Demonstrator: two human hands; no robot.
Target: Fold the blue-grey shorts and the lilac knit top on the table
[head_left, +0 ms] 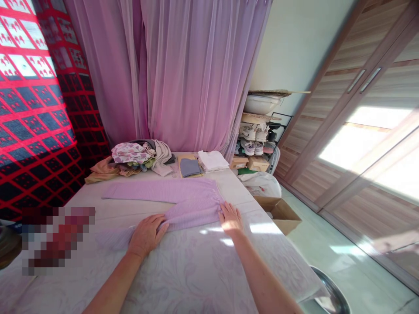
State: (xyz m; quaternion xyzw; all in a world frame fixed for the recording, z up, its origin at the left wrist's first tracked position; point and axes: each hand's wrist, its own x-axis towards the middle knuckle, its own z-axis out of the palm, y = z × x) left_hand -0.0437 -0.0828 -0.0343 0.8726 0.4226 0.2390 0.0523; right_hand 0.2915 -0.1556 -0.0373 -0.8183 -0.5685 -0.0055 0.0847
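A pair of pale lilac, finely ribbed fabric trousers [196,208] lies flat on a whitish sheet with a faint leafy pattern [196,279], which covers a broad surface. The waist end points to the person's right, and both legs run out to the left with a strip of sheet showing between them; the far leg lies straight, while the near one passes beneath the left hand [147,235]. That hand rests on the near leg with its fingers bent over the cloth; whether its grip pinches the fabric or only presses on it, one cannot tell. The right hand [231,218] lies palm down at the near corner of the waist end, its grip spread, the fingers slightly apart on the cloth and the sheet

Beyond the trousers, toward a long gathered mauve curtain [193,74], sits a loose heap of mixed clothes in tan, grey and spotted white [140,155]. To its right are a folded grey-blue cloth [190,167], lying on yellowish cloth [181,161], and a neat white folded stack of fabric [213,161]. On the floor, beside the surface's right edge, stands an uncovered brown cardboard box [290,224]
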